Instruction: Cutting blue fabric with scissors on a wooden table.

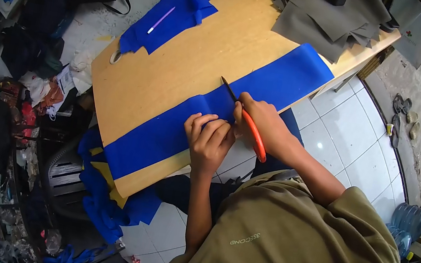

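A long strip of blue fabric (165, 135) lies slantwise along the near edge of the wooden table. My right hand (265, 123) is closed round a pair of scissors (256, 135) with orange handles. Their dark blades point to the far left, over the strip's middle; whether they are apart is hard to see. Close beside it, my left hand (208, 139) has its fingers curled over the near edge of the fabric, pinching it. The fingertips of the two hands nearly meet, and the cloth between them is partly hidden.
Blue fabric pieces (169, 21) with a purple pen (161, 20) on them lie at the table's far left, near a tape roll (115, 57). Grey fabric sheets (326, 19) are stacked at the far right. Blue scraps (112, 210) hang below the table's left corner (124, 187).
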